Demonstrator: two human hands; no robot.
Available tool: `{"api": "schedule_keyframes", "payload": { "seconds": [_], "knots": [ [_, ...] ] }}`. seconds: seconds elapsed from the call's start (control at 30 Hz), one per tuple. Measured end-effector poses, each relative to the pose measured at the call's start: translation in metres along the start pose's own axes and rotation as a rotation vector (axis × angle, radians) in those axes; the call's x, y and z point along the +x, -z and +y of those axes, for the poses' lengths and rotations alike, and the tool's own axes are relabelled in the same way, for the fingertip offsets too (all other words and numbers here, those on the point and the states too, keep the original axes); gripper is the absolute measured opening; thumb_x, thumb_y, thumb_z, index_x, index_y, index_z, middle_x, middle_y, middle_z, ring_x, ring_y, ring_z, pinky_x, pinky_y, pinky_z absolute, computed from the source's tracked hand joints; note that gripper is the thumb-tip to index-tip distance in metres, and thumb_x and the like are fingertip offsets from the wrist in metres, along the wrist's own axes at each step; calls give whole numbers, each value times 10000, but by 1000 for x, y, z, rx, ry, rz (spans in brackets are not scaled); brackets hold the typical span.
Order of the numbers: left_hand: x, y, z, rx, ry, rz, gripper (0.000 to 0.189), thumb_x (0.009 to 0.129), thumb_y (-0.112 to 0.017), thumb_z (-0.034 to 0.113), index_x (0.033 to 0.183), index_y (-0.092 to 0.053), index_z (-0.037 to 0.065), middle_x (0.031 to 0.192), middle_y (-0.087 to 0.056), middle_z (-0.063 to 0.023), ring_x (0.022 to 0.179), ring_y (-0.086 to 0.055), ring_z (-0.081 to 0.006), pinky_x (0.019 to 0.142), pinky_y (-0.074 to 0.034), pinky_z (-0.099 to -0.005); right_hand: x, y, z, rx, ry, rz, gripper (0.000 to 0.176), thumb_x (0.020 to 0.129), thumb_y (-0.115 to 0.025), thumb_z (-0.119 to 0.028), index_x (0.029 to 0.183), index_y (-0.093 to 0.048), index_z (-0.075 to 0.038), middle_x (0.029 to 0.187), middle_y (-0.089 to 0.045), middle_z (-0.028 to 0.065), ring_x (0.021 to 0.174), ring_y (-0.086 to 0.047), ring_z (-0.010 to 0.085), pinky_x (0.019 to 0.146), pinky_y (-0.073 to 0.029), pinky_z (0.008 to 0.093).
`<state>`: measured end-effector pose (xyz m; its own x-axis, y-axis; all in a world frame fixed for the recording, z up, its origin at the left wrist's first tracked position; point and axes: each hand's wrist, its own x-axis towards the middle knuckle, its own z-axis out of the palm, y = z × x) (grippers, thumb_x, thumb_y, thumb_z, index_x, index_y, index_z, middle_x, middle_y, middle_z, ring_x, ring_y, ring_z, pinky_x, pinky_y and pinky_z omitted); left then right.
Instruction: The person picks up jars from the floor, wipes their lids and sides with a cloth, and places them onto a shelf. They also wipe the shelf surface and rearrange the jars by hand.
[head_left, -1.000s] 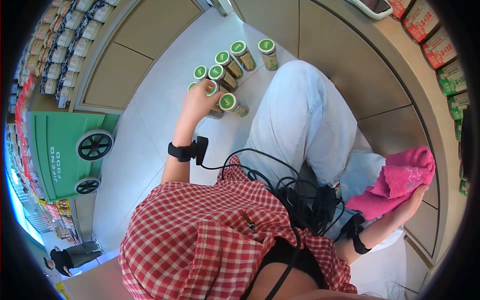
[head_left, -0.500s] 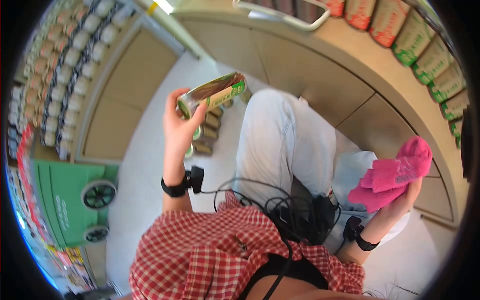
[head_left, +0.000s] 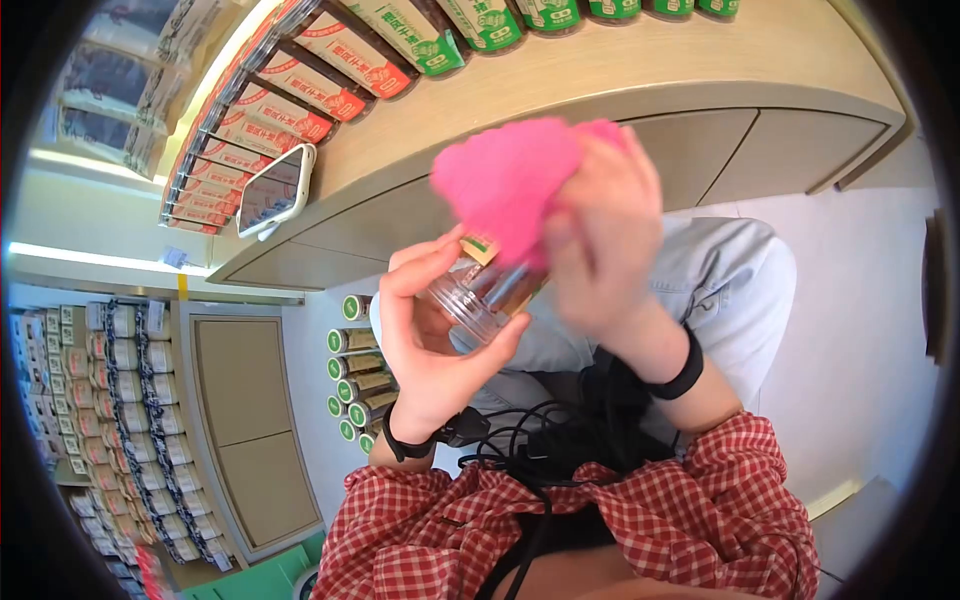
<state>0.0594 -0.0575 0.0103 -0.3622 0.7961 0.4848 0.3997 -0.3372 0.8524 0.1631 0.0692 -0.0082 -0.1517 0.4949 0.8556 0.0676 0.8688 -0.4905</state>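
Note:
A clear jar with a green-and-cream label is gripped by my left hand, its fingers curled round the lower end. My right hand, smeared by motion, holds a bright pink cloth against the jar's upper part and hides much of it. Black straps are on both wrists. Between my forearms, black cables lie in my lap over pale jeans.
On the curved counter stand rows of jars with red labels and green labels, and a phone in a white case. Several green-lidded jars are on the floor at left. Packed shelves stand beyond.
The view has turned. The pink cloth in my right hand has come from the far right onto the jar, and my left hand has brought the jar in to meet it.

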Motion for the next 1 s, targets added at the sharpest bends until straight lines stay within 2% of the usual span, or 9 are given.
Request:
{"api": "schedule_keyframes", "payload": {
  "seconds": [0.03, 0.13, 0.23, 0.33, 0.57, 0.73, 0.8, 0.9, 1.0],
  "knots": [
    [0, -2, -1, -67, -58, 22, 649, 613, -784, -9, 1171, -451, -1, 1175, -464, -171, 1122, -497, -238, 886, -460, -329, -1, 1, 16, -5, 2, 100, 164, 808, -605, -177, 888, -599, -33, 865, -595, 126, 872, -577, 295, 859, -409, 462],
    [6, 0, 2, 135, -144, -124, 707, 592, -798, -17, 1184, -414, 16, 1180, -417, -181, 1144, -474, -265, 903, -456, -353, -3, 10, 22, 337, -520, 76, 167, 857, -587, -159, 911, -582, 0, 811, -599, 133, 754, -599, 224, 721, -474, 344],
    [8, -1, 5, 300, -212, -131, 739, 585, -810, 6, 1204, -406, 16, 1190, -440, -189, 1129, -487, -278, 920, -441, -366, 4, 6, 24, 395, -546, 147, 192, 876, -593, -166, 922, -569, 19, 738, -611, 111, 635, -590, 162, 587, -460, 252],
    [9, -2, 16, 526, -268, -186, 808, 571, -833, 48, 1233, -372, 12, 1200, -457, -203, 1124, -492, -299, 937, -426, -387, 1, 9, 31, 381, -600, 95, 228, 866, -622, -202, 920, -575, 14, 666, -612, 76, 557, -561, 128, 544, -453, 262],
    [24, -16, 11, 105, -128, 104, 860, 615, -839, 354, 1230, -370, -22, 1184, -487, -156, 1150, -492, -326, 976, -393, -450, -13, 3, 36, 267, -544, 0, 247, 853, -636, -231, 922, -584, 1, 629, -602, 70, 534, -548, 127, 518, -440, 264],
    [30, -26, 5, -73, 39, 72, 745, 613, -835, 153, 1201, -406, -9, 1144, -517, -141, 1112, -524, -273, 1015, -345, -420, -2, 22, 35, 549, -526, 45, 251, 859, -621, -234, 940, -584, 1, 793, -609, 113, 642, -570, 185, 584, -453, 274],
    [32, -26, 3, 393, -38, -32, 652, 596, -822, 127, 1136, -479, 2, 1077, -546, -134, 1048, -546, -298, 998, -356, -449, 10, 39, 10, 581, -430, -65, 263, 840, -614, -196, 1005, -567, 3, 901, -596, 142, 781, -589, 272, 685, -468, 321],
    [14, -28, -13, 593, -40, -96, 602, 550, -811, 103, 1086, -549, 27, 1027, -576, -141, 1000, -544, -355, 944, -386, -490, 8, 34, -24, 287, -244, -237, 289, 802, -631, -145, 1041, -556, -2, 921, -603, 142, 840, -604, 294, 734, -474, 332],
    [16, -31, -12, 687, -231, -96, 570, 563, -824, 122, 1067, -579, 19, 1022, -599, -134, 966, -574, -297, 883, -443, -412, 2, 28, -17, 330, -330, -239, 302, 781, -640, -103, 1055, -553, -9, 953, -609, 152, 884, -612, 298, 738, -484, 347]
  ]
}}
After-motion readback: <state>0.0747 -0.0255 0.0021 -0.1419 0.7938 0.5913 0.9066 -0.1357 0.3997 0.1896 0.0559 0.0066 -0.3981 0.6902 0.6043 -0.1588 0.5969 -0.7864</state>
